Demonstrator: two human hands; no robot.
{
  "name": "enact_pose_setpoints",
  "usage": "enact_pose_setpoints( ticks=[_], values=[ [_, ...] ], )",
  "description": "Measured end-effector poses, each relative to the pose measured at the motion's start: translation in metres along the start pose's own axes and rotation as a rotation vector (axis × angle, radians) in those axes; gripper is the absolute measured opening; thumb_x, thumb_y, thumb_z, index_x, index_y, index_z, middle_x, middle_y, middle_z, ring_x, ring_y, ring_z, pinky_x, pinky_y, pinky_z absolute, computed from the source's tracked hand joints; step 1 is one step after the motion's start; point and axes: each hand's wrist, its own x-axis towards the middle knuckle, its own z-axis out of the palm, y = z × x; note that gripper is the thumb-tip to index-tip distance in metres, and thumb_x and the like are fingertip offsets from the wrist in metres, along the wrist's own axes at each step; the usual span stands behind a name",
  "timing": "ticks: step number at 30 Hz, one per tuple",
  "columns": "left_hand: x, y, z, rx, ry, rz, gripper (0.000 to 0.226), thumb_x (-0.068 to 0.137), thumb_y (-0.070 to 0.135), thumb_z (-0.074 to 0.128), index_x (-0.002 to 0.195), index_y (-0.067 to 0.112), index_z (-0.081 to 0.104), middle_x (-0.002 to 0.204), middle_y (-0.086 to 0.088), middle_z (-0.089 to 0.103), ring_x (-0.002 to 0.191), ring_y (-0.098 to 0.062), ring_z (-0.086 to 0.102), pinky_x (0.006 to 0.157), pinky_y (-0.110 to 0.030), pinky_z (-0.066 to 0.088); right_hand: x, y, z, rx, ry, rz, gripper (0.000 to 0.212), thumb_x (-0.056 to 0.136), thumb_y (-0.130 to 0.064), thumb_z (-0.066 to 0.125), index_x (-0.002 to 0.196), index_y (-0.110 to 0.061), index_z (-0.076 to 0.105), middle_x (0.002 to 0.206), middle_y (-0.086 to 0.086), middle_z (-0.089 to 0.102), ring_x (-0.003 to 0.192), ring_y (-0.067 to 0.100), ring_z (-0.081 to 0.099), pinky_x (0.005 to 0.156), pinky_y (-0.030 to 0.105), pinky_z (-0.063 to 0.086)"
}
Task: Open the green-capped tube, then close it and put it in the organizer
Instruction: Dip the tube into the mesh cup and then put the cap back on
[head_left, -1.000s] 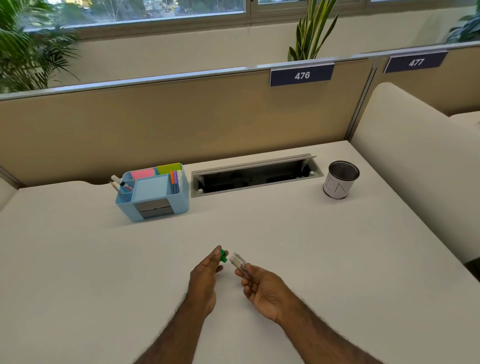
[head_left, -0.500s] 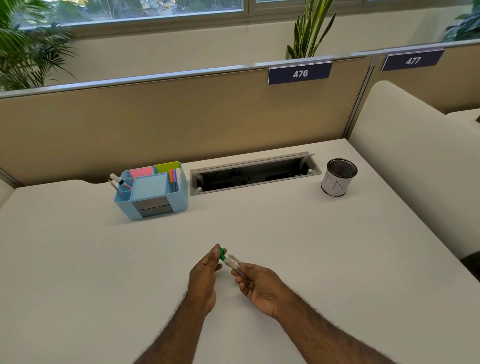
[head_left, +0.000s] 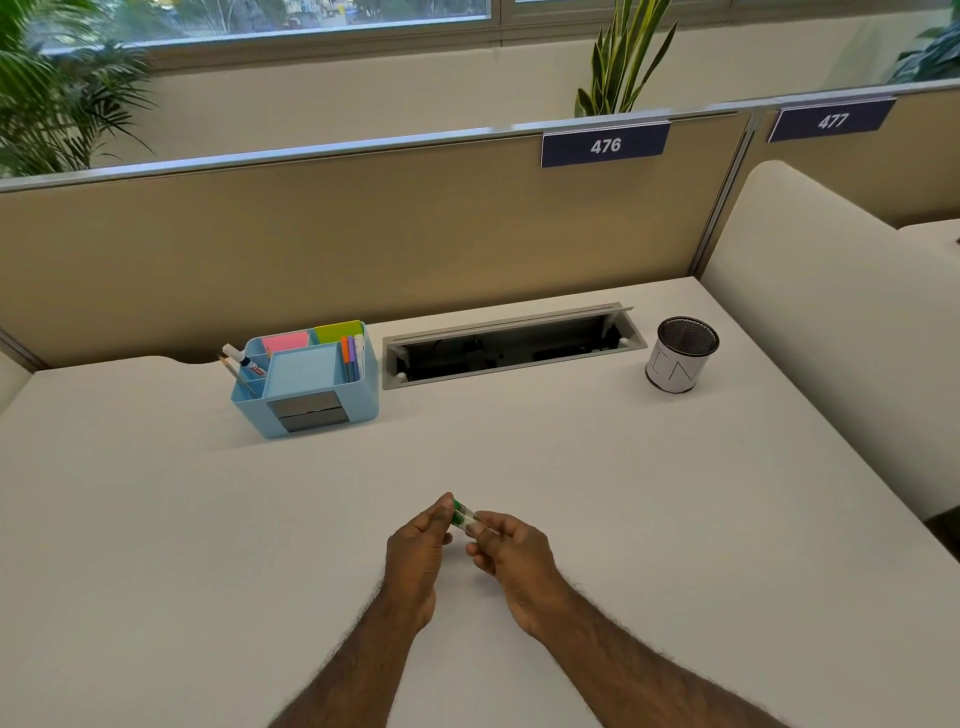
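- The blue organizer sat in the middle left of the frame, at the back of the desk. It was well apart from the hands. Its open top already held pens and sticky notes, so the tube probably had to go down into one of its open boxes.
- The left hand was in the lower middle of the frame. Its fingertips pinched the green cap, likely to push or twist it onto the tube.
- The clear tube lay between the two hands, above the desk, tilted with its cap end up and to the left.
- The right hand gripped the tube's body, most likely to keep it from moving while the cap went on.
- A mesh cup stood at the right, far from the hands.
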Motion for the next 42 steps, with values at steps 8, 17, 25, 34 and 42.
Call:
enact_pose_setpoints(
  ticks=[8, 17, 25, 34, 42],
  values=[
    [0.001, 0.016, -0.003, -0.044, 0.007, -0.01, 0.014, 0.088, 0.032, 0.064, 0.095, 0.026, 0.073, 0.102, 0.0, 0.072, 0.091, -0.022, 0.057, 0.075, -0.031, 0.045, 0.005, 0.0, 0.019, -0.262, 0.076, -0.203, 0.022, 0.09, -0.019, 0.066, 0.112, -0.018, 0.068, 0.094, -0.002, 0.075, 0.08, 0.015, 0.073, 0.081, 0.031, 0.061],
    [0.018, 0.035, -0.024, 0.227, -0.021, 0.144, 0.025, 0.082, 0.017, 0.073, 0.107, 0.013, 0.074, 0.105, -0.005, 0.076, 0.087, -0.004, 0.067, 0.073, -0.01, 0.049, 0.026, -0.035, 0.027, -0.955, -0.163, -0.187, 0.021, 0.081, -0.033, 0.07, 0.095, -0.019, 0.062, 0.089, -0.001, 0.073, 0.085, 0.016, 0.07, 0.073, 0.026, 0.049],
    [0.06, 0.118, -0.047, 0.531, 0.212, 0.41, 0.04, 0.097, 0.037, 0.047, 0.124, 0.011, 0.062, 0.122, -0.008, 0.067, 0.109, -0.023, 0.061, 0.088, -0.03, 0.048, 0.067, -0.105, 0.11, -1.021, -0.242, -0.44, 0.041, 0.082, -0.019, 0.072, 0.117, -0.011, 0.052, 0.112, 0.01, 0.068, 0.089, 0.019, 0.061, 0.072, 0.026, 0.046],
    [0.116, 0.149, -0.102, 1.448, 0.247, 0.435, 0.072, 0.091, 0.041, 0.057, 0.152, 0.021, 0.024, 0.164, -0.008, 0.017, 0.15, -0.03, 0.018, 0.117, -0.048, 0.026, 0.118, -0.147, 0.191, -0.951, -0.107, -0.592, 0.034, 0.074, -0.016, 0.076, 0.092, -0.015, 0.048, 0.105, 0.009, 0.057, 0.092, 0.021, 0.057, 0.067, 0.031, 0.053],
    [0.145, 0.139, -0.112, 1.466, 0.227, 0.397, 0.074, 0.09, 0.049, 0.054, 0.153, 0.026, 0.022, 0.166, -0.008, 0.007, 0.152, -0.03, 0.013, 0.119, -0.046, 0.021, 0.155, -0.139, 0.233, -0.998, -0.135, -0.694, 0.023, 0.08, -0.022, 0.073, 0.099, -0.015, 0.062, 0.103, 0.008, 0.069, 0.09, 0.022, 0.061, 0.073, 0.03, 0.049]
  ],
)
